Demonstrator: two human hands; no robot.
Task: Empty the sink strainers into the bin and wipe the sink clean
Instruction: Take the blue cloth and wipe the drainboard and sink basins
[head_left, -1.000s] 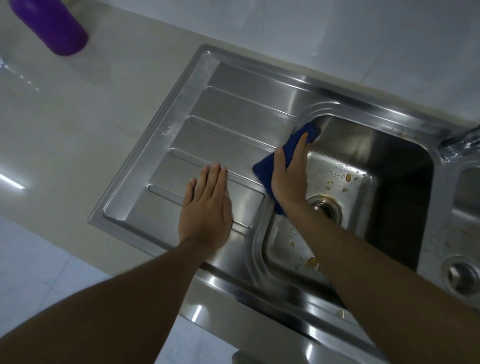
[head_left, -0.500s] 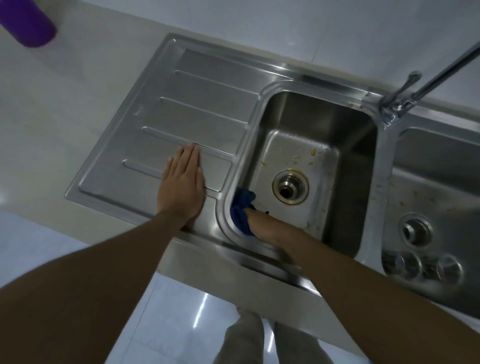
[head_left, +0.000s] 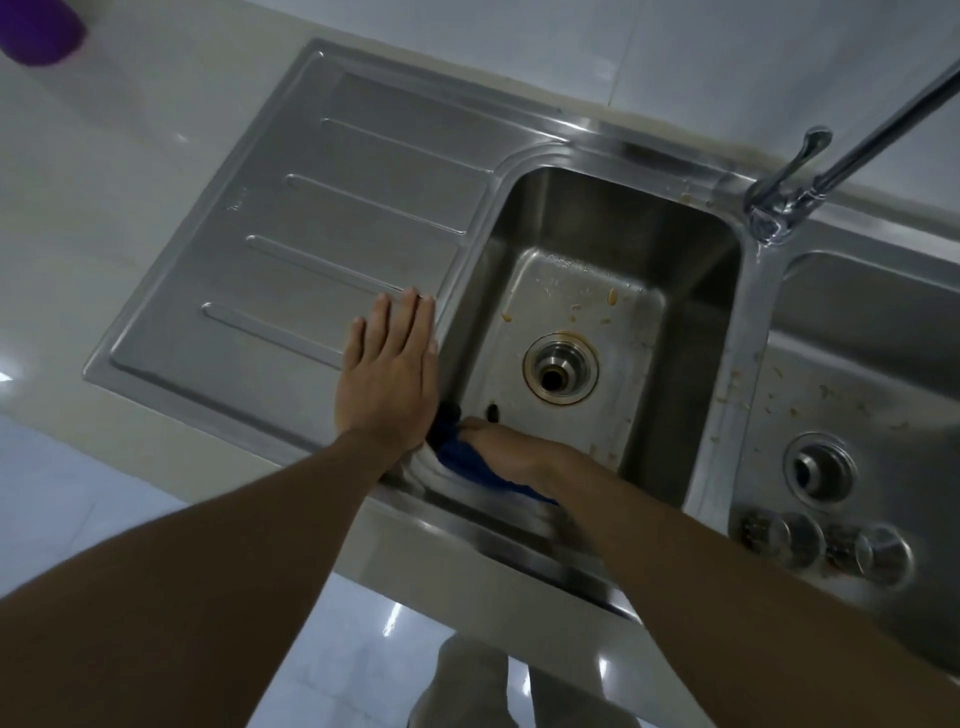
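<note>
While the left hand (head_left: 387, 382) lies flat on the drainboard (head_left: 291, 249), fingers straight and close together and holding nothing, the right hand (head_left: 506, 449) is down in the near left corner of the left basin (head_left: 691, 322), on a blue cloth (head_left: 462, 457). The right hand's fingers are mostly hidden behind the back of the hand and the cloth, so I cannot tell whether they curl round the cloth or only press it against the steel. Only part of the cloth shows: a dark bunched end beside the left wrist and a blue strip along the basin's near wall, which blurs into pale streaks below the right forearm.

The left basin's drain (head_left: 560, 369) is open, with a brownish ring around it. Small yellowish scraps (head_left: 612, 296) dot the floor beyond it, too small to identify. A dark speck lies just beside the right hand's knuckles.

The right basin (head_left: 883, 332) is cut off by the right edge; its floor is speckled with bits and its drain (head_left: 820, 467) is visible. On its near side lie two strainers (head_left: 826, 540), their shapes hard to make out in the dim light. The tap (head_left: 810, 182) rises between the basins, its spout running out of view at upper right.

A purple object (head_left: 39, 28) sits blurred and cropped at the top left of the counter (head_left: 104, 171). Below the sink front, trouser legs (head_left: 467, 686) are partly visible.
</note>
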